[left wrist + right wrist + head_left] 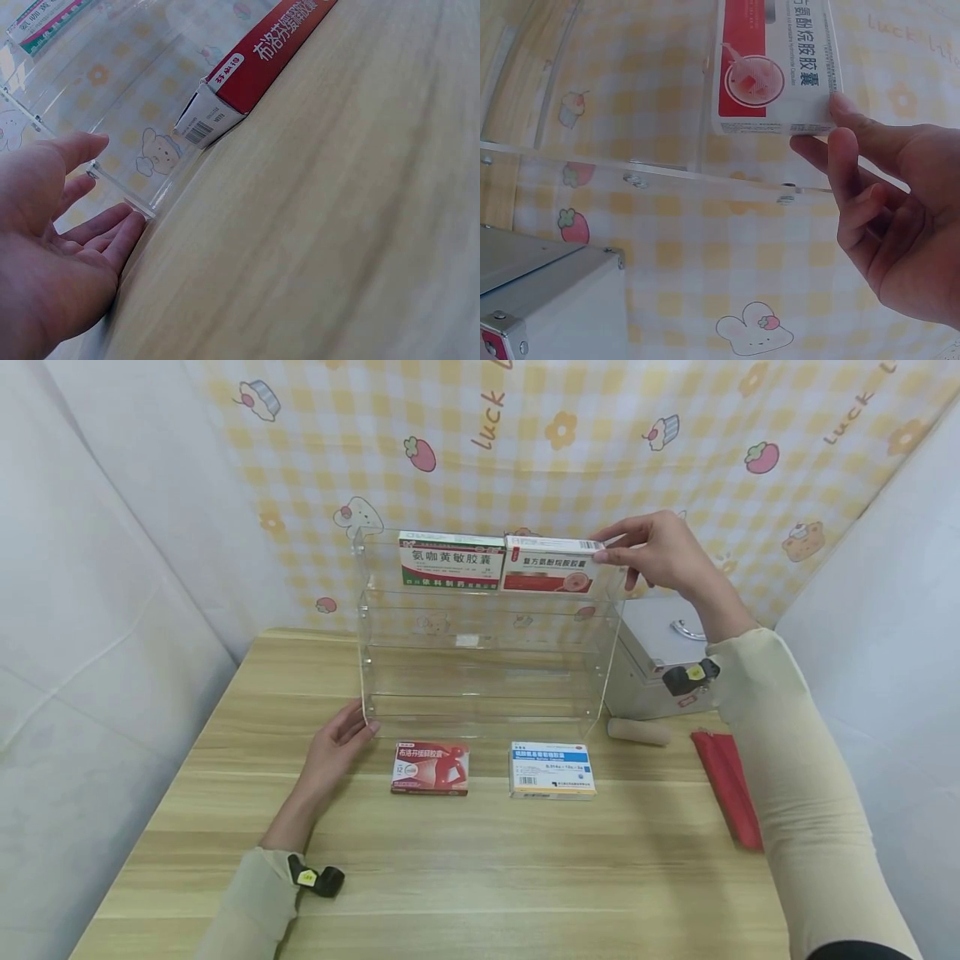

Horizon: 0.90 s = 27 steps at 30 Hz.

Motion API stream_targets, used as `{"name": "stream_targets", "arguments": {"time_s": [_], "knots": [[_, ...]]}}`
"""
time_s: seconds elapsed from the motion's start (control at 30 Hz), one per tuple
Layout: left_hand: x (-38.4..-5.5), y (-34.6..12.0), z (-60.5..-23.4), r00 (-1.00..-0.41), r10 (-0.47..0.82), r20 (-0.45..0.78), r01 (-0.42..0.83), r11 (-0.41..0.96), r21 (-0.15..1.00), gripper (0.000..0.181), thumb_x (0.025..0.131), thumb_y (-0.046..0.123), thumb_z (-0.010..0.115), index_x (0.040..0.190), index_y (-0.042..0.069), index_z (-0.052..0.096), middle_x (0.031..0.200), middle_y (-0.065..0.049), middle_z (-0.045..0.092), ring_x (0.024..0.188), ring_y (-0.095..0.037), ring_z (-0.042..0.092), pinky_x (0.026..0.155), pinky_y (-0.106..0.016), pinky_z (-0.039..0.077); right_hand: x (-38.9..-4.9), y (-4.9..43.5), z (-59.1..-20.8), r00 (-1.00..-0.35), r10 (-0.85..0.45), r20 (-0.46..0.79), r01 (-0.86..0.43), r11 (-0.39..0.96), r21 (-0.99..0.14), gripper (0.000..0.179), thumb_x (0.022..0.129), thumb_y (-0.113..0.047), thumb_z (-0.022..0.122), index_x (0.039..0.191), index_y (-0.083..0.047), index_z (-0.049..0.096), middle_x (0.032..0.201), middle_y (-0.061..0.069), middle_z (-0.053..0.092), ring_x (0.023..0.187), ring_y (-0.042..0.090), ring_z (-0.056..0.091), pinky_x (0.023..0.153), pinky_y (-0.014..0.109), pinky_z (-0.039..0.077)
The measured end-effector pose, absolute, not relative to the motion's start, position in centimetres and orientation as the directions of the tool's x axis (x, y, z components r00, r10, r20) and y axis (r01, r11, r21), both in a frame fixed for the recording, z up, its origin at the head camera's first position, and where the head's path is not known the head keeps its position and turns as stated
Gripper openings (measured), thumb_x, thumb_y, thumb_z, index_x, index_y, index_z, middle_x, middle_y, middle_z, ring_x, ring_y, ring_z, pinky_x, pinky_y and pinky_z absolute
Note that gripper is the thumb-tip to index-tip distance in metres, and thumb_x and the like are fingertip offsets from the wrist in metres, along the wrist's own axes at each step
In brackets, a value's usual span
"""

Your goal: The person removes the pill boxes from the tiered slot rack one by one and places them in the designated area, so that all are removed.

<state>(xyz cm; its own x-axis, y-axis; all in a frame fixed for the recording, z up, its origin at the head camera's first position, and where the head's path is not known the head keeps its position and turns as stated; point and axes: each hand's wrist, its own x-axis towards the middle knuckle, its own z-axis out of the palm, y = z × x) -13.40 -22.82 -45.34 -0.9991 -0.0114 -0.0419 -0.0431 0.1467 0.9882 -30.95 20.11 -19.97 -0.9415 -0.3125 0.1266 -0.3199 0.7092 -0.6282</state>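
Note:
A clear acrylic display rack [480, 706] stands tiered on the wooden table. My left hand [347, 739] holds its lower left corner, thumb at the front edge and fingers along the outer side. On the top tier, a red-and-white medicine box [547, 567] has its right end pinched by my right hand [660, 553]; in the right wrist view the thumb [845, 109] lies at the box's corner. Left of it sits a green-and-white medicine box [452, 562]. Before the rack lie a red medicine box [430, 768] and a blue-and-white medicine box [552, 771].
A silver metal case [652, 643] stands right of the rack, with a beige roll [639, 732] before it. Farther right, a red pouch-like item [726, 785] lies partly under the right sleeve. Behind hangs a yellow checked cloth [525, 460].

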Motion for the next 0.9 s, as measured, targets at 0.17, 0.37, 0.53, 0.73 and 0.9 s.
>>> {"name": "stream_targets", "arguments": {"time_s": [0.17, 0.37, 0.53, 0.73, 0.9], "knots": [[-13.4, -22.7, -45.2, -0.999, -0.009, -0.038, -0.039, 0.150, 0.988, 0.064, 0.098, 0.027, 0.062, 0.153, 0.009, 0.032, 0.151, -0.020, 0.037, 0.136, -0.033, 0.039, 0.107, -0.034, 0.040, -30.7, 20.3, -19.6, -0.948, -0.287, 0.138, -0.308, 0.716, -0.627, 0.040, 0.087, -0.036, 0.075, 0.122, -0.018, 0.070, 0.107, 0.007, 0.072, 0.050, 0.025, 0.062, 0.034, 0.024, 0.035], [-13.2, -22.7, -45.1, -0.999, -0.007, -0.044, -0.044, 0.146, 0.988, 0.065, 0.098, 0.027, 0.062, 0.153, 0.009, 0.032, 0.151, -0.019, 0.037, 0.136, -0.033, 0.038, 0.107, -0.035, 0.039, -30.5, 20.5, -19.1, -0.949, -0.280, 0.143, -0.304, 0.698, -0.649, 0.039, 0.088, -0.034, 0.074, 0.123, -0.017, 0.070, 0.106, 0.005, 0.071, 0.049, 0.024, 0.061, 0.033, 0.024, 0.034], [-13.1, -22.7, -45.2, -0.999, -0.008, -0.053, -0.053, 0.142, 0.988, 0.065, 0.098, 0.027, 0.062, 0.153, 0.010, 0.032, 0.151, -0.019, 0.037, 0.137, -0.033, 0.038, 0.109, -0.039, 0.037, -30.4, 20.5, -18.9, -0.953, -0.269, 0.141, -0.295, 0.708, -0.641, 0.040, 0.088, -0.034, 0.074, 0.124, -0.017, 0.069, 0.106, 0.006, 0.071, 0.049, 0.021, 0.059, 0.034, 0.023, 0.034], [-13.1, -22.7, -45.2, -0.998, -0.011, -0.058, -0.059, 0.139, 0.988, 0.066, 0.098, 0.028, 0.063, 0.153, 0.011, 0.032, 0.152, -0.018, 0.036, 0.137, -0.033, 0.037, 0.110, -0.042, 0.037, -30.2, 20.5, -18.7, -0.956, -0.255, 0.145, -0.287, 0.713, -0.640, 0.042, 0.088, -0.037, 0.073, 0.125, -0.017, 0.069, 0.106, 0.003, 0.070, 0.050, 0.019, 0.059, 0.034, 0.023, 0.033], [-13.1, -22.7, -45.3, -0.998, -0.011, -0.056, -0.057, 0.143, 0.988, 0.066, 0.098, 0.029, 0.063, 0.153, 0.010, 0.031, 0.152, -0.018, 0.036, 0.137, -0.033, 0.036, 0.110, -0.043, 0.036, -30.1, 20.6, -18.7, -0.946, -0.264, 0.189, -0.323, 0.701, -0.636, 0.042, 0.089, -0.037, 0.072, 0.124, -0.015, 0.069, 0.106, 0.004, 0.071, 0.051, 0.019, 0.060, 0.035, 0.022, 0.035]]}}
